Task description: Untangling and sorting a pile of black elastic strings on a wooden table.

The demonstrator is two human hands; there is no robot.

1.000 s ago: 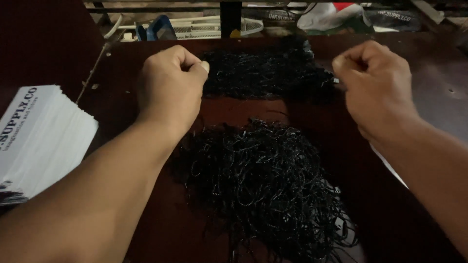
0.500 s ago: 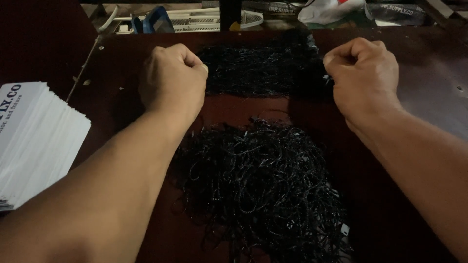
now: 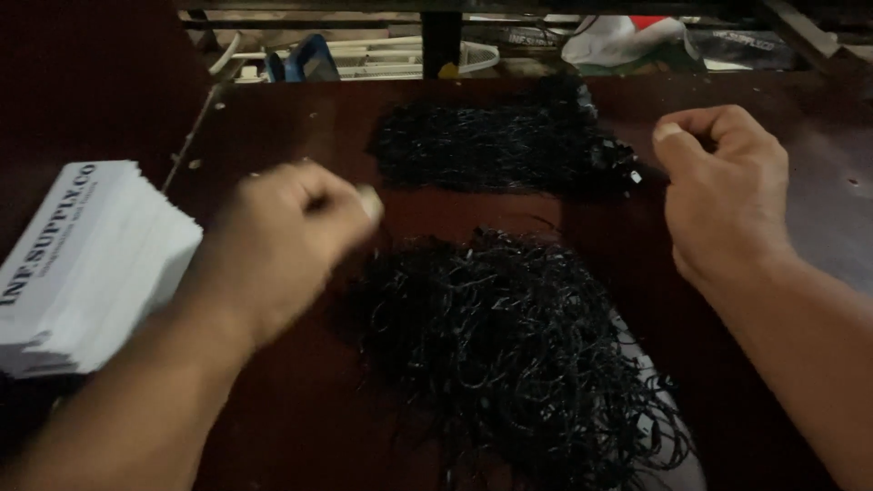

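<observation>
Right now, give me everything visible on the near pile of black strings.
The near pile of black strings is a loose, tangled heap of thin, glossy black cords, loops sticking out at its edges. It lies flat on the dark reddish-brown table, between the two forearms, nearer than a tidier black bundle. Something pale shows under its right edge. The left hand is blurred beside it; contact unclear.

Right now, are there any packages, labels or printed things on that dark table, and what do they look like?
Stack of white printed cards: at the table's left edge, beside the left hand; flat, rectangular, dark lettering along the top.
White and red bag: beyond the table's far edge, upper right; crumpled.
Dark printed packet: next to that bag, far right; flat, details too dim to tell.
</observation>
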